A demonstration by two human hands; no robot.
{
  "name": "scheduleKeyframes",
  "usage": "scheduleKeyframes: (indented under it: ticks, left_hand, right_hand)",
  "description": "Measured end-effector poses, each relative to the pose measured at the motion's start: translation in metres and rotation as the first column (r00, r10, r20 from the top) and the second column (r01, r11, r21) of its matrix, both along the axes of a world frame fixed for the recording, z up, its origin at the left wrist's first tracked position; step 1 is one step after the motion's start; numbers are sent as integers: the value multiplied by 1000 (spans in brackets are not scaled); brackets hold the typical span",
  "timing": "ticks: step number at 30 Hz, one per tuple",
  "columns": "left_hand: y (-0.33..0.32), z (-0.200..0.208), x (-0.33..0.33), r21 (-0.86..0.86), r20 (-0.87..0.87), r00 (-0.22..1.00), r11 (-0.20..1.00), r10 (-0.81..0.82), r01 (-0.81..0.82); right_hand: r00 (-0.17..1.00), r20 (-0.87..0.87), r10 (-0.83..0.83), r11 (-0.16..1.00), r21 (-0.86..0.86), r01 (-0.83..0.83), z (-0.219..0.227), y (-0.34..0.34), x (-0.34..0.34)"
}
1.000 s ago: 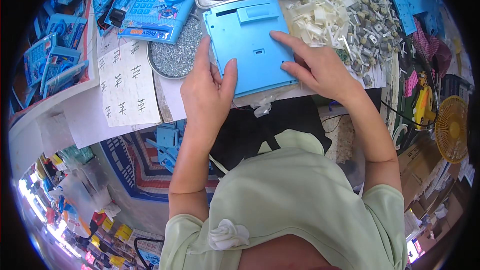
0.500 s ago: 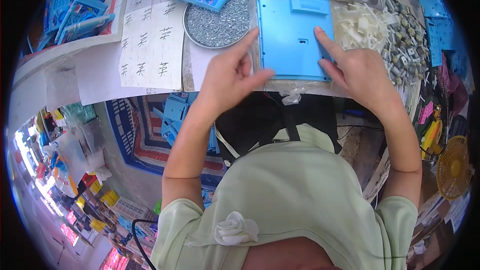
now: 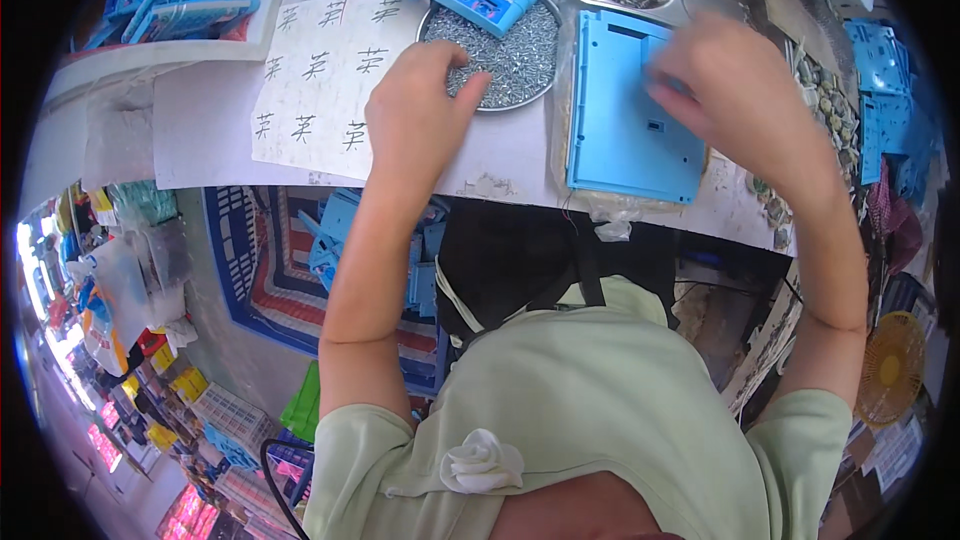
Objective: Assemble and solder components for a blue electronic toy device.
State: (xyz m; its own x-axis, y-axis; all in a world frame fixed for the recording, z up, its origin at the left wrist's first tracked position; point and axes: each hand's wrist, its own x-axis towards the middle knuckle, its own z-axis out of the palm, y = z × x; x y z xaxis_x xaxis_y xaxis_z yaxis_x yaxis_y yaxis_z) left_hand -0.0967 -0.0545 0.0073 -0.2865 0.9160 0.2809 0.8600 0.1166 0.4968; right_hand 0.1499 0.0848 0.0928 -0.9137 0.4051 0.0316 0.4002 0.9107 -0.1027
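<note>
On the table point(image 3: 220, 140) my left hand point(image 3: 415, 110) dips pinched fingertips into the round tray of screws point(image 3: 510, 50); whether its grip holds one I cannot tell. My right hand point(image 3: 725, 90), blurred, rests open-fingered on the blue plastic panel point(image 3: 620, 130), apparently not yet screwed.

right hand point(image 3: 735, 105) blurred (fingers unclear), left hand point(image 3: 420, 110) fingertips hidden

flat blue plastic panel point(image 3: 628, 120) beside round tray of small screws point(image 3: 510, 50)
</note>
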Motion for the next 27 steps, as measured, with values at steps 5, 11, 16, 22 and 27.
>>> scheduleKeyframes:
  ticks: [5, 11, 16, 22, 27]
  left_hand:
    - [6, -11, 2, -14, 34, 998, 999, -48, 49]
    - [6, -13, 0, 13, 37, 997, 998, -60, 60]
    - [10, -10, -2, 28, 39, 996, 997, -79, 78]
    - [12, -1, -2, -114, -27, 999, 993, -38, 35]
    - [12, 7, 8, -27, 203, 979, 1000, -1, 7]
  right_hand:
    - [987, -144, 72, 988, 146, -51, -51, -9, -82]
    - [997, -69, 44, 989, 142, -34, -63, -15, -94]
    - [990, -139, 37, 983, 182, -11, -65, -16, -94]
    - [966, -255, 40, 985, 173, 5, -72, -25, -98]
    - [939, -341, 35, 991, 133, 12, -73, -24, -89]
